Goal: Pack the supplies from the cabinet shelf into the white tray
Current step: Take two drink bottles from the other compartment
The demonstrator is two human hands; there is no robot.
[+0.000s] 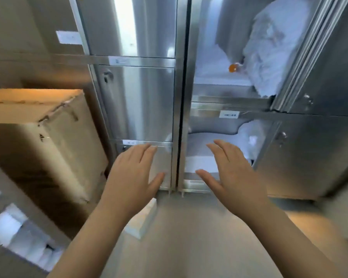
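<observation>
L hand [133,177], R hand [233,175] spread nr cabinet [139,101].

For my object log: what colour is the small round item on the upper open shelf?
The small round item is orange, clearest in the head view.

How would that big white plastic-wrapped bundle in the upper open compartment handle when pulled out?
The bundle looks soft and crumpled, so it is probably floppy and light for its bulk. Its wrap seems to be smooth film, so it may slip. It appears to lean rather than stand square, so it might slump once moved.

steel doors [137,103] — shut | cardboard box [48,141] left | pale floor [189,247]
</observation>
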